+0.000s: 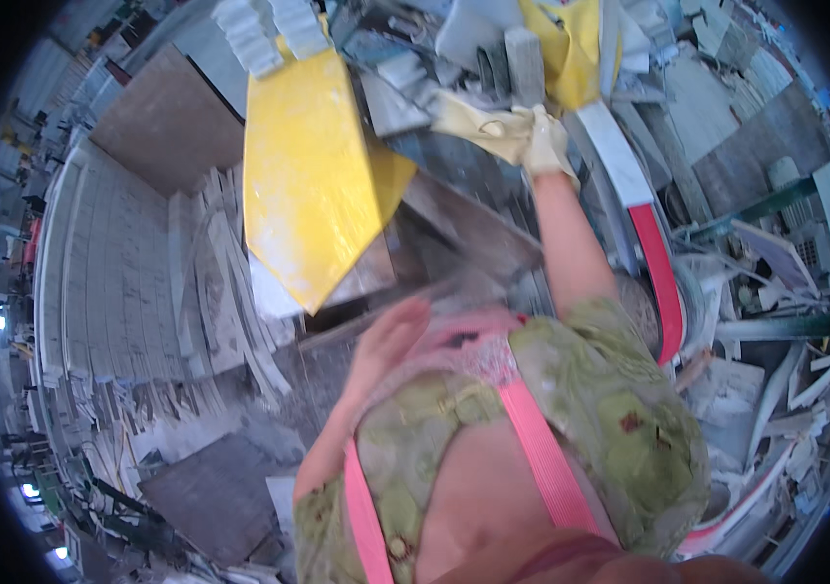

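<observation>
My right hand (546, 148) is stretched forward, covered by a cream rubber glove with a loose cuff at the wrist. Its fingers are closed on a second cream glove (481, 128), which hangs off to the left. My left hand (394, 336) is bare and held low in front of my body. Motion blurs its fingers, so their position is unclear; nothing shows in it. Beyond it lies a large yellow pointed sheet-covered panel (308, 175).
Stacked grey strips (123, 263) stand at the left, beside a brown board (170, 122). A yellow cover (571, 54) and pale blocks (524, 63) lie beyond my right hand. A curved red-and-white strip (656, 273) stands right of my forearm. Scrap pieces (726, 399) crowd the right side.
</observation>
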### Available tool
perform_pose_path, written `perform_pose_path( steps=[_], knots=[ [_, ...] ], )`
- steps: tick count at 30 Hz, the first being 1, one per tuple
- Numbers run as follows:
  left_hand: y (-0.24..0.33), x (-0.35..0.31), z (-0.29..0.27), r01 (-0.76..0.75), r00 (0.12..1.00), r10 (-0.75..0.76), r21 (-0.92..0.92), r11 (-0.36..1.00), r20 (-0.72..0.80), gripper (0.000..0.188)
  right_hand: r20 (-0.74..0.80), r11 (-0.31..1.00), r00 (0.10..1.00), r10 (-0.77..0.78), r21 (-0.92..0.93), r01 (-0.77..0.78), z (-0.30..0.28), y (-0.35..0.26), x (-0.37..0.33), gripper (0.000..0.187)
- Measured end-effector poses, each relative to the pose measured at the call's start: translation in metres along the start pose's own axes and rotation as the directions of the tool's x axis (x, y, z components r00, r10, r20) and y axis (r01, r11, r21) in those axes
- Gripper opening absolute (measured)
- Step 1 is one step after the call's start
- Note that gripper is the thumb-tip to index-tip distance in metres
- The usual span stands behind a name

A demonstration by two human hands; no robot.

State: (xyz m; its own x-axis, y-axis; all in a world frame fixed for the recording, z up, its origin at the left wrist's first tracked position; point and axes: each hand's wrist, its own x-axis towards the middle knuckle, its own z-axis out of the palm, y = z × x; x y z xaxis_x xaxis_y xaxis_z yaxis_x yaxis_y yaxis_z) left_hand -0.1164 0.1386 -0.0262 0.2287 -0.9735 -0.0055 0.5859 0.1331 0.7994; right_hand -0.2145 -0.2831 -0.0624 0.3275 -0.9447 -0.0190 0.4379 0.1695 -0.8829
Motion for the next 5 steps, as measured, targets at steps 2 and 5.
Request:
perform_pose_path(
  steps=[2, 5],
  knots=[
    [0.071, 0.0, -0.023, -0.151, 0.979, 0.188, 0.337, 0.93, -0.083, 0.059, 0.061, 0.984, 0.996, -0.061, -0.163, 0.07, -0.001, -0.017, -0.007, 0.045],
    [0.182, -0.003, -0.003, -0.475, 0.795, 0.605, 0.663, 0.578, 0.042, 0.058, 0.247, 0.972, 0.969, -0.031, -0.219, 0.086, 0.006, -0.036, -0.041, 0.043]
  ],
)
